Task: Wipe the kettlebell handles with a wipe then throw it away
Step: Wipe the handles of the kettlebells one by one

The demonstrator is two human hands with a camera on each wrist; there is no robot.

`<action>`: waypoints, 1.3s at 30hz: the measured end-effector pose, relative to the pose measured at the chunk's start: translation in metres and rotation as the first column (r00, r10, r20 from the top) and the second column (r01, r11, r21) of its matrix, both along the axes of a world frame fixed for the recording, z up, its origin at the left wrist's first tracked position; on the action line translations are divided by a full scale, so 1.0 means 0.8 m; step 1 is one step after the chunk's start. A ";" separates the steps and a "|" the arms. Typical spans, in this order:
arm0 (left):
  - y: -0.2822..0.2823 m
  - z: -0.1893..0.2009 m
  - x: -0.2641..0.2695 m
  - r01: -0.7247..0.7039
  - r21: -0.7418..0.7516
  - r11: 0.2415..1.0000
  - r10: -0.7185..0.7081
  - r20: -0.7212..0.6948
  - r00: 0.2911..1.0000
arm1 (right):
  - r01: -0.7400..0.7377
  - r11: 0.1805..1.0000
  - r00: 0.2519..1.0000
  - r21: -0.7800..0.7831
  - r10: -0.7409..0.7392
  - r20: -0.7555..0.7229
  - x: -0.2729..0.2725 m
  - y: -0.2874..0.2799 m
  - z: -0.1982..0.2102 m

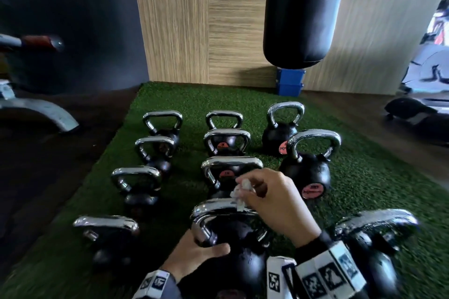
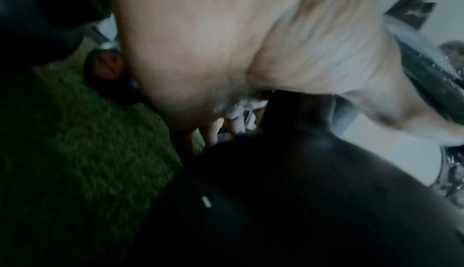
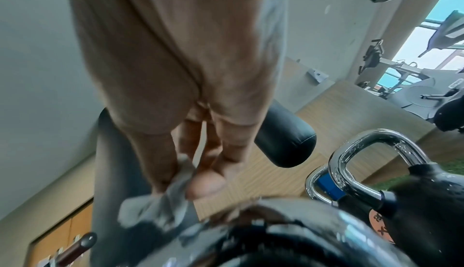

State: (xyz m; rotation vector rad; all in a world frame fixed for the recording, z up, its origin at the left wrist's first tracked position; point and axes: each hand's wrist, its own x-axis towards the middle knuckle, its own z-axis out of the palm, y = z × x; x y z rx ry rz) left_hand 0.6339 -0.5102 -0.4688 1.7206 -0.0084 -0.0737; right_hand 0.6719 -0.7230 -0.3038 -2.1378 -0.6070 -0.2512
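Note:
Several black kettlebells with chrome handles stand in rows on a green turf mat (image 1: 364,177). My right hand (image 1: 269,198) pinches a crumpled white wipe (image 1: 243,192) and holds it against the top of the chrome handle (image 1: 218,207) of the nearest middle kettlebell (image 1: 233,250). The right wrist view shows the wipe (image 3: 163,203) between thumb and fingers, just above that handle (image 3: 288,221). My left hand (image 1: 194,255) grips the left side of the same kettlebell, thumb across its black body. In the left wrist view the palm (image 2: 213,43) lies against the dark ball (image 2: 301,192).
A black punching bag (image 1: 303,12) hangs over the back of the mat, before a wood-panel wall (image 1: 206,31). A blue box (image 1: 290,81) sits beneath it. Gym machine legs (image 1: 41,109) stand on the dark floor at left; more equipment is at right.

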 end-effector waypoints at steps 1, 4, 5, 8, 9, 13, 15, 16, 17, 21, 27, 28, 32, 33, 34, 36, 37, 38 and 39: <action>-0.012 -0.005 0.003 -0.039 -0.080 0.996 0.042 0.039 0.998 | 0.021 1.000 0.999 0.016 -0.021 0.039 -0.004 0.004 -0.003; -0.032 -0.018 0.009 -0.158 -0.200 0.967 0.183 0.113 0.977 | 0.024 0.999 0.994 0.048 -0.029 0.105 -0.011 0.011 -0.014; -0.035 -0.023 0.010 -0.179 -0.221 0.959 0.209 0.122 0.970 | 0.023 0.998 0.992 0.053 -0.030 0.126 -0.011 0.012 -0.017; -0.038 -0.030 0.009 -0.195 -0.243 0.950 0.231 0.133 0.964 | -0.015 1.000 0.985 -0.006 0.016 0.171 -0.012 0.014 -0.022; -0.038 -0.031 0.009 -0.195 -0.246 0.949 0.233 0.134 0.963 | -0.038 0.997 0.983 -0.062 0.048 0.176 -0.013 0.013 -0.023; -0.037 -0.038 0.010 -0.194 -0.267 0.944 0.239 0.147 0.960 | -0.143 0.961 0.977 -0.236 0.174 0.120 -0.021 0.009 -0.018; -0.037 -0.041 0.011 -0.187 -0.269 0.945 0.232 0.146 0.962 | -0.190 0.930 0.969 -0.313 0.229 0.091 -0.023 0.007 -0.015; -0.037 -0.042 0.011 -0.182 -0.266 0.947 0.227 0.147 0.963 | -0.198 0.907 0.966 -0.371 0.245 0.083 -0.024 0.006 -0.015; -0.037 -0.043 0.012 -0.179 -0.265 0.947 0.224 0.149 0.963 | -0.199 0.883 0.963 -0.425 0.256 0.080 -0.026 0.007 -0.014; -0.035 -0.048 0.013 -0.191 -0.269 0.944 0.239 0.158 0.958 | -0.159 0.876 0.969 -0.455 0.227 0.100 -0.029 0.009 -0.014; -0.035 -0.045 0.012 -0.197 -0.256 0.946 0.244 0.167 0.955 | 0.053 0.954 0.975 -0.297 0.014 0.220 -0.038 -0.011 -0.027; -0.035 -0.043 0.012 -0.191 -0.255 0.948 0.236 0.158 0.959 | 0.073 0.957 0.971 -0.282 -0.003 0.239 -0.039 -0.009 -0.027; -0.034 -0.039 0.011 -0.176 -0.271 0.946 0.207 0.091 0.974 | 0.057 0.945 0.971 -0.322 0.022 0.237 -0.041 0.009 -0.026; -0.034 -0.038 0.011 -0.180 -0.269 0.946 0.209 0.082 0.975 | 0.055 0.948 0.972 -0.315 0.022 0.234 -0.043 0.009 -0.026; -0.034 -0.038 0.011 -0.184 -0.263 0.947 0.211 0.078 0.974 | 0.063 0.952 0.973 -0.299 0.008 0.233 -0.044 0.005 -0.027; -0.034 -0.038 0.012 -0.191 -0.254 0.948 0.216 0.071 0.974 | 0.102 0.962 0.971 -0.254 -0.041 0.235 -0.044 -0.012 -0.031; -0.034 -0.039 0.012 -0.195 -0.252 0.948 0.218 0.070 0.973 | 0.127 0.962 0.971 -0.240 -0.070 0.229 -0.042 -0.022 -0.034; -0.033 -0.041 0.012 -0.197 -0.248 0.949 0.220 0.070 0.973 | 0.152 0.961 0.971 -0.233 -0.101 0.216 -0.041 -0.032 -0.037; -0.033 -0.043 0.013 -0.198 -0.244 0.949 0.221 0.072 0.973 | 0.174 0.957 0.971 -0.231 -0.128 0.200 -0.039 -0.041 -0.039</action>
